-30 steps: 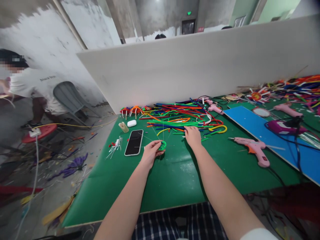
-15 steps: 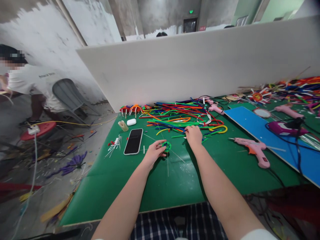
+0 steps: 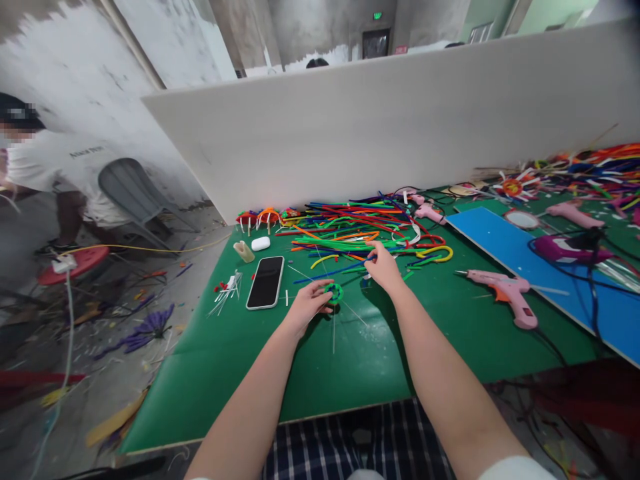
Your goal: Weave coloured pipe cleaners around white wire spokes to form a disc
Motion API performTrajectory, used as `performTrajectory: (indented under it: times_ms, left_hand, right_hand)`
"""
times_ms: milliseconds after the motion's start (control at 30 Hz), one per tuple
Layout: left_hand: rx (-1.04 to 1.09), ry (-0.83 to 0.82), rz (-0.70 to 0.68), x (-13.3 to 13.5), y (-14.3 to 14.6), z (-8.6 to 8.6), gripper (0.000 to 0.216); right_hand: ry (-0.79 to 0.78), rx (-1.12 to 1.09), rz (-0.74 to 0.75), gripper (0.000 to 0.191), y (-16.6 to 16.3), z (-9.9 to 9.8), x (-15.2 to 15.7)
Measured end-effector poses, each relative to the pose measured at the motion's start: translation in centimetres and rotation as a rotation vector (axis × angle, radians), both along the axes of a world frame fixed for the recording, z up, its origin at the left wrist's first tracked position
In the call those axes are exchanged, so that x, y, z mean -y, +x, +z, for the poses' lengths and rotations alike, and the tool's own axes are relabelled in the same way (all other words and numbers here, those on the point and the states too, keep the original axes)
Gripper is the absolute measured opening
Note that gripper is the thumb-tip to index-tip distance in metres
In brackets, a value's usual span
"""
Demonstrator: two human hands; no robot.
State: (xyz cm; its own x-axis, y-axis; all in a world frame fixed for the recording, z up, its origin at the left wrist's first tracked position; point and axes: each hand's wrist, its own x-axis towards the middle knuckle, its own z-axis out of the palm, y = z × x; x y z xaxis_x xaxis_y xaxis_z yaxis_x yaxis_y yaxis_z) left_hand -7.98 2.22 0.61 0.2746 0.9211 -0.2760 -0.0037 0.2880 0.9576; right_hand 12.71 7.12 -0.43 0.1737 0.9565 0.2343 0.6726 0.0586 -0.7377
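Note:
My left hand (image 3: 306,303) is closed on a small green coiled pipe-cleaner disc (image 3: 334,292) with thin white sticks poking out of it, low over the green table (image 3: 320,373). My right hand (image 3: 384,267) pinches one end of a blue pipe cleaner (image 3: 330,270) that runs out to the left, at the near edge of a heap of coloured pipe cleaners (image 3: 360,230).
A black phone (image 3: 265,281), a white earbud case (image 3: 261,243) and a bunch of small white sticks (image 3: 227,289) lie left of my hands. A pink glue gun (image 3: 505,293) and a blue board (image 3: 540,267) are on the right. A white partition (image 3: 380,120) backs the table. Another person (image 3: 55,180) sits at far left.
My right hand has lifted off the heap and drawn a blue pipe cleaner out of it. My left hand shifted slightly right with the green disc over the first half second.

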Motion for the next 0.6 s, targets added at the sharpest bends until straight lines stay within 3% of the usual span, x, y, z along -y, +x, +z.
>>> performTrajectory:
  times_ms: [100, 233, 300, 433, 600]
  left_hand:
    - [0.000, -0.006, 0.005, 0.1, 0.1, 0.1, 0.041]
    - [0.005, 0.000, 0.017, 0.1, 0.2, 0.2, 0.037]
    - [0.011, -0.001, 0.026, 0.1, 0.1, 0.0, 0.034]
    - [0.027, 0.020, 0.017, 0.0, 0.0, -0.3, 0.032]
    - [0.038, 0.038, 0.023, 0.0, 0.0, -0.1, 0.035]
  right_hand:
    - [0.072, -0.013, -0.011, 0.050, 0.0, 0.0, -0.1]
    - [0.193, 0.001, -0.146, 0.032, 0.1, 0.3, 0.1]
    - [0.220, -0.105, -0.196, 0.028, 0.2, 0.6, 0.2]
    - [0.214, -0.453, -0.188, 0.043, -0.1, 1.5, 0.6]
    - [0.256, -0.664, -0.136, 0.044, -1.8, 2.4, 1.2]
